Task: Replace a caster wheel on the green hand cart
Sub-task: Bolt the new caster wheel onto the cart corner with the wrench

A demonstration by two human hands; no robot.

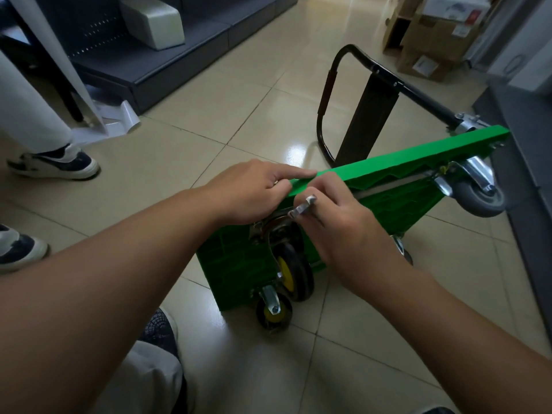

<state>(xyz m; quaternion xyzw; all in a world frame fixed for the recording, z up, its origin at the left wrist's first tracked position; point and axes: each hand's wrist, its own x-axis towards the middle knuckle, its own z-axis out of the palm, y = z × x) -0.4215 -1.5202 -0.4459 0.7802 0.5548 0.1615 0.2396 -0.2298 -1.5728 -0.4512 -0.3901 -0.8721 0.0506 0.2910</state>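
Two hands are at work on the green hand cart [388, 165], which stands tipped on its long side on the tiled floor [209, 115], its ribbed underside turned towards me. My left hand [251, 189] sits on the cart's upper edge near the closest corner: the forefinger lies straight along the edge while the other fingers curl down over it, gripping the cart. My right hand [343, 225] is closed round a small metal wrench [303, 207], whose head pokes out above my fingers, just over the mounting plate of the nearest caster [291, 270]. That caster has a black tyre and a yellow hub, and it hangs from the underside right below my hands. I cannot tell whether the wrench is seated on a bolt.

A second black and yellow caster [273, 313] sits at the lower near corner, touching the floor. A grey caster [478, 195] is fixed at the far upper corner. The black handle [328, 94] is folded out behind the cart, its loop resting on the floor.

Cardboard boxes [433, 34] are stacked by the far wall. Another person's sneakers [56, 164] stand at my left, and my own shoe [161, 330] shows under my left arm
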